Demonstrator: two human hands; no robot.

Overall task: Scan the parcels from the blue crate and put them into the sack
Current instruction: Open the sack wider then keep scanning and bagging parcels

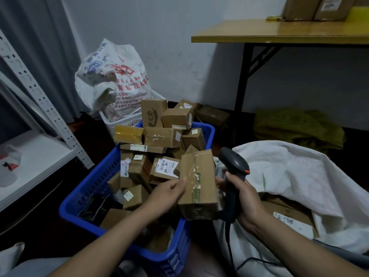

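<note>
**Holding a taped parcel over the right rim of the blue crate**

Head view: the left hand reaches across the near part of the crate. Its grip clasps the parcel's left edge, with the thumb laid on the upper face. The parcel is a brown carton with clear tape along its middle, tilted and raised above the crate's near right corner.

Just right of the crate, the right hand has its grip wrapped round the handle of a dark scanner. The scanner's head stands above the parcel's top right corner, and its cable trails down on the crate's right side.

The crate is heaped with brown parcels, several showing white labels. To the right of the crate lies the open white sack, with a labelled carton inside it.

Behind the crate stand a white basket and a printed white bag. Behind and to the right of the crate, a yellow tabletop carries cartons, and olive-yellow sacks lie on the floor beneath it. Left of the crate is a white metal shelf.
</note>
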